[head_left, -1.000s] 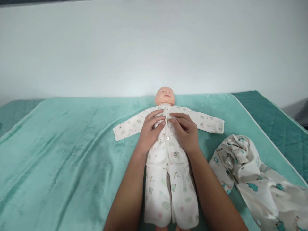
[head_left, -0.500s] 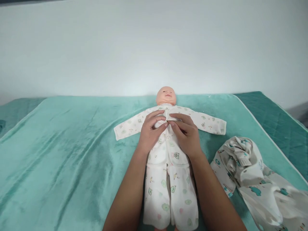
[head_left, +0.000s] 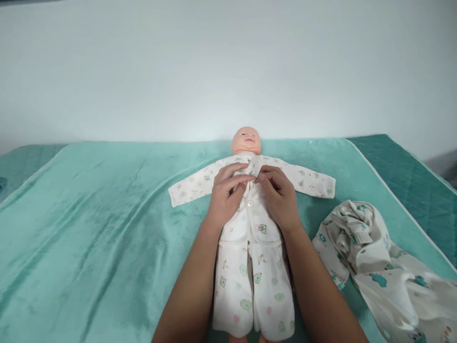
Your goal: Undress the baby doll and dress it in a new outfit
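Note:
A baby doll (head_left: pixel 246 140) lies on its back, dressed in a white printed jacket (head_left: pixel 262 228) and matching trousers (head_left: pixel 233 286). Both sleeves stretch out sideways. My left hand (head_left: pixel 228 190) lies over the chest, its fingers reaching across to the front opening. There my right hand (head_left: pixel 276 190) pinches the jacket's front edge between thumb and fingers. The fingertips of both hands meet at the opening, and whatever fastener is between them is hidden. Below them a round button (head_left: pixel 250 203) shows on the jacket front.
A crumpled white garment with teal prints (head_left: pixel 364 247) lies to the right of the doll. Beneath everything is a green plush blanket (head_left: pixel 107 228), with a darker quilted cover (head_left: pixel 410 181) at the right. A pale wall (head_left: pixel 228 71) rises behind.
My left fingers have shifted right across the jacket opening. My right hand has drawn its fingers in and moved slightly right and up, still at the front edge.

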The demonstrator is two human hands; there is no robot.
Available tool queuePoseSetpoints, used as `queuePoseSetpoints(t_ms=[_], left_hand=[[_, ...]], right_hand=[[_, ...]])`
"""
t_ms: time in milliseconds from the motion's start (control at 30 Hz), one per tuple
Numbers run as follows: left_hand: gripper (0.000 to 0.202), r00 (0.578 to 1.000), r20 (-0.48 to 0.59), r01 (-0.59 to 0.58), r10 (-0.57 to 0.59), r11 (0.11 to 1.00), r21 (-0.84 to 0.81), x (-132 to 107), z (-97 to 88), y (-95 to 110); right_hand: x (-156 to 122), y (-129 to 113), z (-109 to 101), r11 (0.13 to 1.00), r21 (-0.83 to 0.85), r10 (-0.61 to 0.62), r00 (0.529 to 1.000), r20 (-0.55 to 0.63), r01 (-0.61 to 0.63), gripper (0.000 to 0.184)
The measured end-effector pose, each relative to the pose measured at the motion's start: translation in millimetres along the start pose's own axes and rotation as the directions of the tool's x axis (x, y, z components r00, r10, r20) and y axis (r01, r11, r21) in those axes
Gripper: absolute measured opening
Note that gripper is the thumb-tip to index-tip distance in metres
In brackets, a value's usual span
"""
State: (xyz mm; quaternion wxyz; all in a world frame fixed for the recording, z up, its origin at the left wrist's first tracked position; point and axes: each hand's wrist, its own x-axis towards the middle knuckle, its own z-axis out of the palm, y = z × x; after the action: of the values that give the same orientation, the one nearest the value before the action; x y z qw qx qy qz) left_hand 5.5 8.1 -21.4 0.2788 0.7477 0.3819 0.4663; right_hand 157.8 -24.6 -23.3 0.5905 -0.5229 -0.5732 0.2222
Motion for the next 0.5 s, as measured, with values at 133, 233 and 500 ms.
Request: queuePoseSetpoints(t_ms=[133,233,500], left_hand=[[0.030,1.000,0.012,-0.012,0.012,1.000,-0.011,0,-1.9,0],[0.028,0.997,0.070,0.014,-0.013,1.000,-0.001,0,-7.1,3],[0.006,0.916,0.382,0.158,-0.121,0.985,-0.067,-3,-32.8,9]], right_hand=[[0,-1,-2,1.000,0.009,0.003,1.000,0.007,-0.003,0.029],[1,-2,-6,1.000,-0.001,0.004,0.997,0.076,-0.004,0.035],[3,-3,-20,0.998,-0.028,-0.046,0.953,0.300,0.057,0.029]])
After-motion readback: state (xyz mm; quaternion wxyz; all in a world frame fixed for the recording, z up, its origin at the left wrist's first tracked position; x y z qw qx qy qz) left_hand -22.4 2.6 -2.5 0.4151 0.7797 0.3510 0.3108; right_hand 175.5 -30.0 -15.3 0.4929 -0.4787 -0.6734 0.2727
